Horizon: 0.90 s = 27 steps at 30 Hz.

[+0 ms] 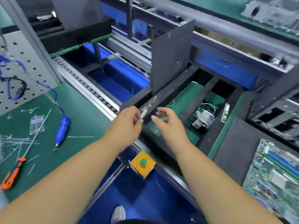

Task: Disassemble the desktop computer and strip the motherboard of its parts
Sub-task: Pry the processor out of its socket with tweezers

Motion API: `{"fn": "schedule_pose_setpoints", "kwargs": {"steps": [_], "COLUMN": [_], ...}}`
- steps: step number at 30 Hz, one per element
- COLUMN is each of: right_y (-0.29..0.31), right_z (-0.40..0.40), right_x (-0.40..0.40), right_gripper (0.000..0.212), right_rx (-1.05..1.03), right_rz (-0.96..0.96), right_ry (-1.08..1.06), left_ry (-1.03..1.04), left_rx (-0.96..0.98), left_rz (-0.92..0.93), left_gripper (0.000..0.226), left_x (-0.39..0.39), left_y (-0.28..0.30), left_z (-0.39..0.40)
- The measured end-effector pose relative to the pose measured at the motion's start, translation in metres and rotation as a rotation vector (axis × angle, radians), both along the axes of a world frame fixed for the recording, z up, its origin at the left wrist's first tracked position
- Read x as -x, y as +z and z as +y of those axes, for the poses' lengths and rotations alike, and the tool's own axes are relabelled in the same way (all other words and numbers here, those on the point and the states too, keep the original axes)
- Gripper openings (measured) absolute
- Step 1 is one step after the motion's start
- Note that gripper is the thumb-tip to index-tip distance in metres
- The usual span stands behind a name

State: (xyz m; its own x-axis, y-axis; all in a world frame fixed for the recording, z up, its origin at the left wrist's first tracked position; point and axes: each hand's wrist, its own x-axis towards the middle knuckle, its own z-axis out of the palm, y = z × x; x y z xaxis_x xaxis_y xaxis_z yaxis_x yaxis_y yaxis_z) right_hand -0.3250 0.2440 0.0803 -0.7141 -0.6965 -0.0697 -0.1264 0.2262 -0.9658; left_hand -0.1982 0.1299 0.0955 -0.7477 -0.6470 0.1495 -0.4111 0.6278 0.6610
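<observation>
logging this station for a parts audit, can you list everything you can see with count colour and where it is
screwdriver: 1, orange and black handle, left bench near edge
electric driver: 1, blue, left bench, on a blue coiled cord
cable ties: several, whitish, scattered on left bench
small bag: 1, clear, left bench
pegboard: 1, grey, behind left bench
push button box: 1, yellow with green button, front rail centre
foam tray: 1, black, divided, centre on the line
upright panel: 1, dark grey, standing at tray's far side
small module with wires: 1, white and grey, in a tray compartment
motherboard: 1, green, lower right
small part: 1, pale, blurred, pinched by left hand
left hand: 1, above tray edge
right hand: 1, fingers loosely curled, holding nothing
</observation>
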Motion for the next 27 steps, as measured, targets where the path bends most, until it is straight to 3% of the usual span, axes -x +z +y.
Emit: {"fn": "schedule_pose_setpoints", "kwargs": {"steps": [5,9,13,17,19,22,27], "right_y": [0.015,0.024,0.028,0.029,0.029,0.025,0.016], "right_z": [0.054,0.110,0.166,0.216,0.241,0.277,0.319], "right_x": [0.041,0.069,0.088,0.098,0.103,0.109,0.117], "right_gripper": [0.025,0.008,0.006,0.006,0.009,0.006,0.008], "right_rx": [0.097,0.135,0.156,0.140,0.133,0.162,0.255], "right_rz": [-0.150,-0.103,-0.109,-0.143,-0.160,-0.214,-0.304], "right_ry": [-0.205,-0.306,-0.426,-0.449,-0.460,-0.448,-0.394], "left_ry": [-0.245,-0.397,-0.519,-0.640,-0.695,-0.714,-0.808], "left_rx": [-0.037,-0.082,-0.246,-0.462,-0.512,-0.414,-0.488], "left_rz": [0.030,0.039,0.059,-0.159,-0.247,-0.278,-0.307], "left_gripper": [0.011,0.011,0.015,0.061,0.063,0.063,0.062], "left_x": [0.054,0.091,0.124,0.155,0.167,0.182,0.195], "left_y": [0.008,0.012,0.013,0.014,0.012,0.008,0.003], "left_z": [0.062,0.106,0.148,0.186,0.207,0.235,0.271]}}
